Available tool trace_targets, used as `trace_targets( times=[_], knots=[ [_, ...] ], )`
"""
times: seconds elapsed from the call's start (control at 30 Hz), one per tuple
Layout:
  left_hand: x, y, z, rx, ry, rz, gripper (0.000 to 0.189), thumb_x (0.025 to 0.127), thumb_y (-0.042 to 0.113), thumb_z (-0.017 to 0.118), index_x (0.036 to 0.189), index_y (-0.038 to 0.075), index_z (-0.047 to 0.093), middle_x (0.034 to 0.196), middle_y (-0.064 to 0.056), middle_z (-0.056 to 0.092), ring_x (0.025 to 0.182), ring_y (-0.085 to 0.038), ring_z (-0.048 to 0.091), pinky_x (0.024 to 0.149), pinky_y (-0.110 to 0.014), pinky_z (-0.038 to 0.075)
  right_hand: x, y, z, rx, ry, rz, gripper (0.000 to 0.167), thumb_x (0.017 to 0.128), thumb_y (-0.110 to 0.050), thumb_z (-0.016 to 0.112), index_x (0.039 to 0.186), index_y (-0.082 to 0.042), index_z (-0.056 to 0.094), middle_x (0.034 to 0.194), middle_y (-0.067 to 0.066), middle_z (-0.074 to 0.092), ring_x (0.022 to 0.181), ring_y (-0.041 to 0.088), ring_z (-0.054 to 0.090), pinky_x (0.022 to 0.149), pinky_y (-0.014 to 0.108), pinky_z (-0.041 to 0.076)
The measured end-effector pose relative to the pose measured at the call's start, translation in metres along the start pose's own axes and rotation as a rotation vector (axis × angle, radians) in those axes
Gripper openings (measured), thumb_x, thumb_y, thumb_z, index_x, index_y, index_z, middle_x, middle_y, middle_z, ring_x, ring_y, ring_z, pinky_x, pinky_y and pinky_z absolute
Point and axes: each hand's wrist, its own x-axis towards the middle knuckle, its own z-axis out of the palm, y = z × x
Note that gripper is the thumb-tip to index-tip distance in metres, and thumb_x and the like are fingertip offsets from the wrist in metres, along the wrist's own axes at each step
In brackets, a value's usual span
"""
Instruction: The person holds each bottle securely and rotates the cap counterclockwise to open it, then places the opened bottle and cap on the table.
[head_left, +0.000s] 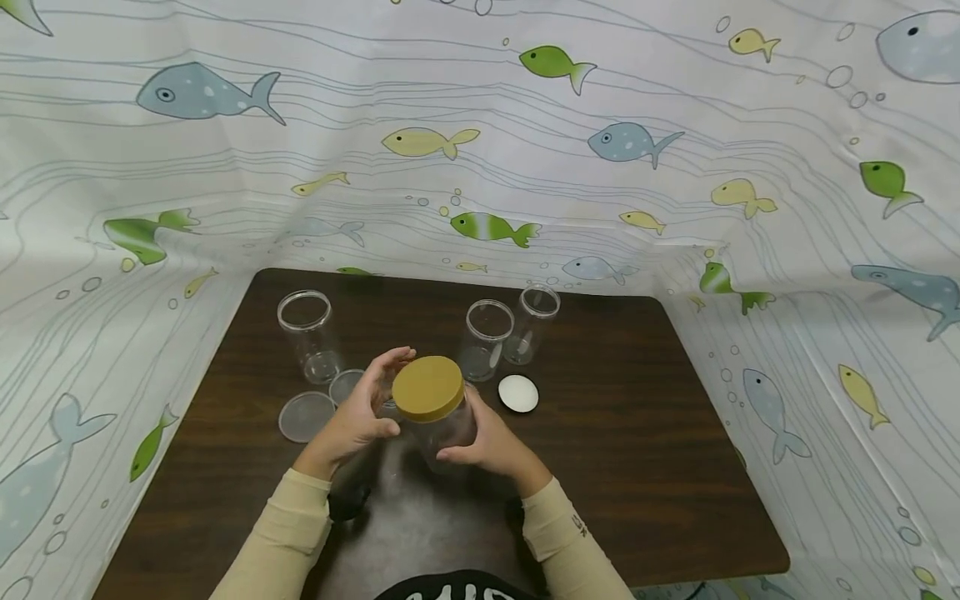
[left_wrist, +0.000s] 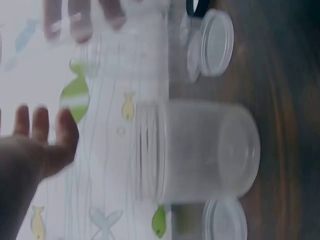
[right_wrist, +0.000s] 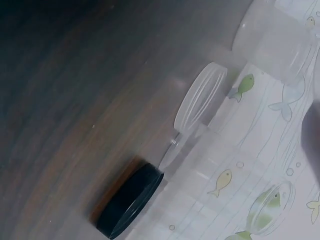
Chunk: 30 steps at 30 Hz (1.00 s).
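Observation:
A clear jar with a mustard-yellow lid (head_left: 427, 388) is held upright near the middle of the table in the head view. My right hand (head_left: 491, 437) grips its right side, the thumb across the front. Left of the jar, my left hand (head_left: 360, 417) has its fingers and thumb spread, with the fingertips close to the lid. In the left wrist view, a spread hand (left_wrist: 42, 145) shows at the left edge and blurred fingertips appear at the top. Only a dark sliver of a hand (right_wrist: 311, 140) enters the right wrist view.
An uncovered clear jar (head_left: 318, 342) stands back left, with two translucent lids (head_left: 303, 418) in front of it. Two more uncovered jars (head_left: 480, 354) stand back right. Beside them lies a black-rimmed lid (head_left: 518, 393), white side up. Fish-patterned cloth surrounds the brown table (head_left: 637, 467).

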Motion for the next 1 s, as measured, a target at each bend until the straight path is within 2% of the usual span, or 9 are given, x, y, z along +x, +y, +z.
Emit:
trace_targets(
  times=[0.07, 0.2, 0.27, 0.37, 0.47, 0.6, 0.7, 0.83, 1.0],
  knots=[
    [0.0, 0.001, -0.003, -0.029, -0.063, 0.0, 0.111, 0.08, 0.058, 0.078, 0.159, 0.007, 0.021, 0.159, -0.009, 0.028, 0.14, -0.017, 0.036, 0.106, -0.025, 0.039, -0.001, -0.001, -0.002, 0.023, -0.075, -0.009, 0.104, 0.081, -0.058, 0.08, 0.161, -0.025, 0.023, 0.157, 0.0, 0.04, 0.143, 0.019, 0.04, 0.116, 0.046, 0.032],
    [0.0, 0.003, -0.005, -0.088, -0.187, -0.019, 0.109, 0.081, 0.053, 0.081, 0.159, 0.004, 0.022, 0.158, -0.011, 0.034, 0.136, -0.018, 0.043, 0.107, -0.028, 0.041, -0.001, -0.001, -0.003, 0.038, -0.203, -0.027, 0.106, 0.082, -0.061, 0.077, 0.163, -0.028, 0.016, 0.161, -0.002, 0.034, 0.147, 0.018, 0.033, 0.119, 0.046, 0.027],
    [-0.001, 0.003, -0.004, -0.104, -0.224, -0.033, 0.105, 0.082, 0.049, 0.082, 0.158, 0.003, 0.026, 0.156, -0.013, 0.038, 0.135, -0.02, 0.045, 0.107, -0.029, 0.04, -0.002, 0.0, -0.003, 0.039, -0.223, -0.027, 0.107, 0.083, -0.055, 0.079, 0.163, -0.029, 0.012, 0.163, -0.004, 0.03, 0.148, 0.017, 0.032, 0.119, 0.045, 0.026],
    [-0.002, 0.003, 0.0, -0.118, -0.212, -0.076, 0.097, 0.084, 0.039, 0.084, 0.156, 0.005, 0.03, 0.15, -0.012, 0.044, 0.129, -0.022, 0.047, 0.105, -0.031, 0.042, -0.001, 0.002, 0.0, 0.033, -0.197, -0.025, 0.107, 0.083, -0.039, 0.084, 0.163, -0.029, 0.014, 0.16, -0.003, 0.036, 0.144, 0.016, 0.038, 0.118, 0.043, 0.03],
    [-0.003, 0.002, 0.004, -0.078, -0.114, -0.102, 0.092, 0.083, 0.036, 0.086, 0.151, 0.005, 0.033, 0.141, -0.01, 0.048, 0.119, -0.021, 0.05, 0.097, -0.031, 0.046, 0.001, 0.003, 0.006, 0.01, -0.126, -0.024, 0.104, 0.08, -0.023, 0.087, 0.16, -0.025, 0.021, 0.153, -0.001, 0.044, 0.138, 0.016, 0.045, 0.114, 0.04, 0.037],
    [-0.002, -0.001, 0.014, 0.018, 0.08, -0.094, 0.091, 0.079, 0.039, 0.089, 0.144, 0.001, 0.037, 0.138, -0.011, 0.048, 0.115, -0.021, 0.05, 0.094, -0.027, 0.044, 0.004, 0.003, 0.016, -0.05, 0.005, -0.029, 0.097, 0.077, -0.018, 0.09, 0.154, -0.017, 0.03, 0.144, 0.003, 0.051, 0.128, 0.017, 0.053, 0.106, 0.037, 0.044],
    [0.002, -0.003, 0.025, 0.134, 0.244, -0.084, 0.089, 0.076, 0.037, 0.091, 0.139, -0.001, 0.042, 0.139, -0.014, 0.047, 0.116, -0.023, 0.049, 0.096, -0.028, 0.04, 0.004, 0.001, 0.021, -0.155, 0.14, -0.031, 0.096, 0.075, -0.022, 0.091, 0.151, -0.011, 0.035, 0.141, 0.006, 0.053, 0.125, 0.02, 0.055, 0.104, 0.04, 0.046],
    [0.007, -0.003, 0.042, 0.278, 0.429, -0.144, 0.08, 0.076, 0.025, 0.091, 0.135, 0.0, 0.044, 0.136, -0.014, 0.048, 0.114, -0.024, 0.049, 0.095, -0.035, 0.041, 0.004, -0.001, 0.029, -0.35, 0.326, -0.017, 0.095, 0.071, -0.032, 0.094, 0.146, -0.009, 0.04, 0.135, 0.006, 0.057, 0.121, 0.02, 0.057, 0.1, 0.044, 0.048],
    [0.011, -0.002, 0.054, 0.332, 0.553, -0.21, 0.074, 0.078, 0.016, 0.087, 0.135, 0.001, 0.043, 0.135, -0.012, 0.048, 0.114, -0.026, 0.051, 0.096, -0.042, 0.041, 0.005, -0.001, 0.04, -0.491, 0.459, -0.011, 0.093, 0.071, -0.042, 0.093, 0.142, -0.009, 0.044, 0.126, 0.006, 0.06, 0.111, 0.022, 0.061, 0.092, 0.045, 0.052]
  ],
)
